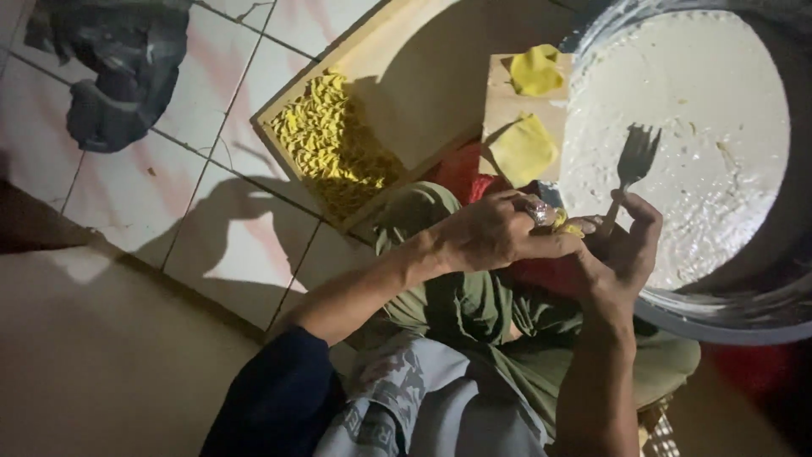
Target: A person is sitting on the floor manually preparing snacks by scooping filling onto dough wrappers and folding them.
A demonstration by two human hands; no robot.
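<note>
My right hand holds a metal fork upright, its tines over a wide bowl. My left hand, with a ring on one finger, pinches a small yellow dough piece against the right palm. Just beyond the hands lies a small wooden board carrying two flat yellow dough wrappers. The large metal bowl at the right holds a pale creamy filling. My lap is covered by green cloth.
A wooden tray on the tiled floor holds a heap of several folded yellow pieces. A dark cloth lies at the upper left. A red cloth shows under the board.
</note>
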